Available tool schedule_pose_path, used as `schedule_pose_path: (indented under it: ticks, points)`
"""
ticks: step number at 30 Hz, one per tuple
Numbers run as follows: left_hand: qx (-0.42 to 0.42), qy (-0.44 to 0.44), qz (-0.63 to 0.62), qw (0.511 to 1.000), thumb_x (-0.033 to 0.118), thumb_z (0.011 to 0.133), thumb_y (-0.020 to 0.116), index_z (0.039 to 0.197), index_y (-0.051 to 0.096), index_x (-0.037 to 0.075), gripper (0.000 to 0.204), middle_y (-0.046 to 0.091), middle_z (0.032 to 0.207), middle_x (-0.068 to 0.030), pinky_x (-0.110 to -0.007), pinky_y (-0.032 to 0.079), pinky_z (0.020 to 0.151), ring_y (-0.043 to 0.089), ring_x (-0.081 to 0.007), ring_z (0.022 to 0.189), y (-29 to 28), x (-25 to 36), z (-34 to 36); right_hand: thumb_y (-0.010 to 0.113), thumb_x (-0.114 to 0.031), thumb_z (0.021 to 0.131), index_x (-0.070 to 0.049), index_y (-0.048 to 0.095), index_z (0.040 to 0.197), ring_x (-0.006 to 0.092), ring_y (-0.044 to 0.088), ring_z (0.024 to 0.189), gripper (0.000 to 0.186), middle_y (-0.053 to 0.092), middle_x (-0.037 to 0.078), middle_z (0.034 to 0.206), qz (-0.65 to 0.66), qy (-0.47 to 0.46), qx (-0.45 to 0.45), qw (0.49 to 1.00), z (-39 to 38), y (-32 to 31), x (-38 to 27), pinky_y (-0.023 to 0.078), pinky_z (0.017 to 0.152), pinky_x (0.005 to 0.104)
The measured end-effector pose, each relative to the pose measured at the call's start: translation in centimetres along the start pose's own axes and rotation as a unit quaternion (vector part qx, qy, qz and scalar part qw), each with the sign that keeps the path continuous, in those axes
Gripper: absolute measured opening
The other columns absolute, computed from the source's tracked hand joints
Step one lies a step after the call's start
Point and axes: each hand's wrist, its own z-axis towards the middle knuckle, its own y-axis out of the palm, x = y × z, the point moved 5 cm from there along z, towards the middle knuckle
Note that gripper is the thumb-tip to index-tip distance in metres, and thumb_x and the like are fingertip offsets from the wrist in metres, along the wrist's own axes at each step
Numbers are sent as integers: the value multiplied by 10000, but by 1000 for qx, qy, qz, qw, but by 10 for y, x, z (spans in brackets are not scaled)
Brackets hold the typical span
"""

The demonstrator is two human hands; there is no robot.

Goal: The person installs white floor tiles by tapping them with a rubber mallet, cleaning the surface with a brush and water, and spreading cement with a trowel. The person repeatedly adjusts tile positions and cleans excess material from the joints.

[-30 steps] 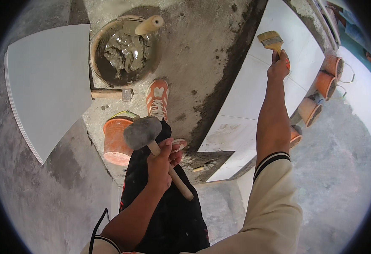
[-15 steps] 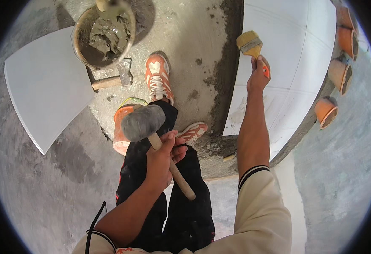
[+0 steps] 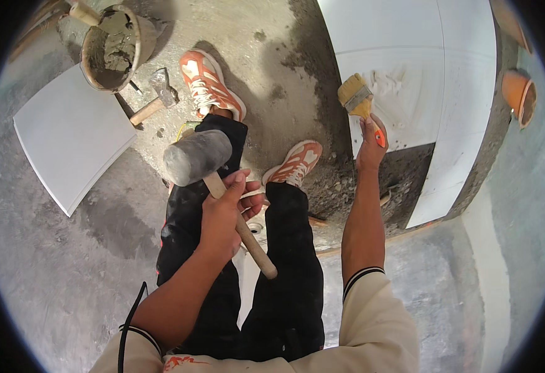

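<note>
My left hand (image 3: 221,214) is closed around the wooden handle of a rubber mallet (image 3: 196,155). The mallet's grey head is raised above my legs, its handle slanting down to the right. My right hand (image 3: 370,146) grips a wide paintbrush (image 3: 355,94) by its orange-marked handle. Its yellow bristles are at the left edge of a large white floor tile (image 3: 403,37), and I cannot tell whether they touch it. A wet, whitish smear (image 3: 397,93) lies on the tile beside the brush. Dark, rough mortar (image 3: 409,171) shows below that tile.
At upper left stands a bucket (image 3: 137,46) of grey mortar. Near it lie a hammer (image 3: 154,102) and a stack of white tiles (image 3: 73,133). My shoes rest on the concrete floor. An orange pot (image 3: 519,98) sits beyond the tiles at right.
The view has shifted, and my feet appear farther apart. The smear beside the brush and the mortar below the tile now show. Both hands keep hold of the mallet and paintbrush.
</note>
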Motion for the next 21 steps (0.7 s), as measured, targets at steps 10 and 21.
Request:
schedule_pose_path:
  ticks: [10,21]
  points:
    - [18,29,108,994,312,1069,611,1335,603,34,385,672,1120,-94,-331,578,854,678,-160,912,24,-54,-9,751,-150,982,24,662,1284,185,696,1075,360,721,114,1140,-29,43,54,997,-63,-117,51,552,994,329]
    - [26,57,177,982,329,1062,620,1317,612,100,343,684,1078,-22,-330,569,849,667,-126,890,30,-85,-9,784,-237,963,-22,705,1269,183,670,1112,383,707,91,1205,-65,49,76,994,-99,-185,80,535,1003,361]
